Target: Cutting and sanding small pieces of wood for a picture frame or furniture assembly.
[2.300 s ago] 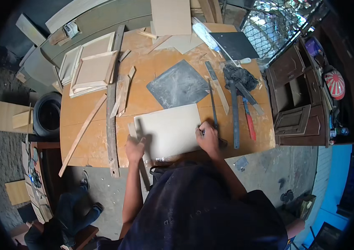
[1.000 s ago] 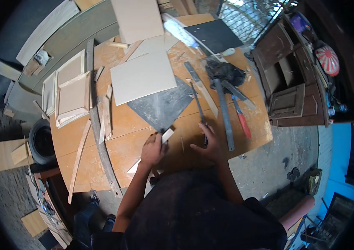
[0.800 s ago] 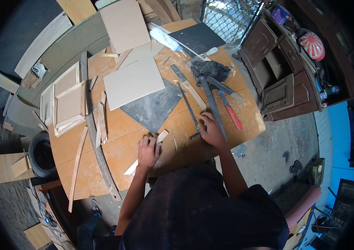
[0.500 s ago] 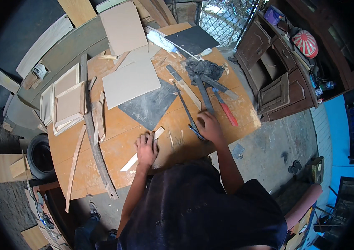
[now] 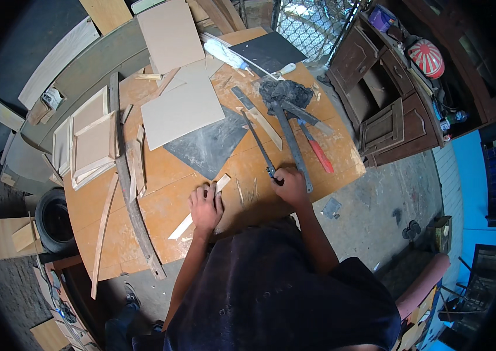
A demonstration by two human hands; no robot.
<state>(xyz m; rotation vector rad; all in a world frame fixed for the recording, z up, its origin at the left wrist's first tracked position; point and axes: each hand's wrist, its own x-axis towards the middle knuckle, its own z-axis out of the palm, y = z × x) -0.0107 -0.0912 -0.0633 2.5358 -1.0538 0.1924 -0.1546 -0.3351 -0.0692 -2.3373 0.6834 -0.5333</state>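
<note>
My left hand [image 5: 206,209] lies over a pale wood strip [image 5: 181,228], its closed fingers pressing the strip on the table. One end of the strip sticks out past the fingertips, the other below the palm. Fingers of my right hand [image 5: 292,185] are wrapped round the blue handle of a narrow dark-bladed saw [image 5: 258,140], whose blade points away from me. Most of that handle is hidden by the hand. Just right of it lie a long grey metal bar [image 5: 290,143] and a red-handled tool [image 5: 320,155].
On the wooden table [image 5: 172,181] are a beige board [image 5: 182,111], a dark sheet [image 5: 210,146] and a try square [image 5: 262,120]. Stacked wooden frames [image 5: 93,143] and a long rough stick [image 5: 134,207] are at left. A brown cabinet [image 5: 400,111] stands at far right.
My right hand has closed round the saw's handle, which lay beside it before. The saw has barely shifted. My left hand stays on the wood strip.
</note>
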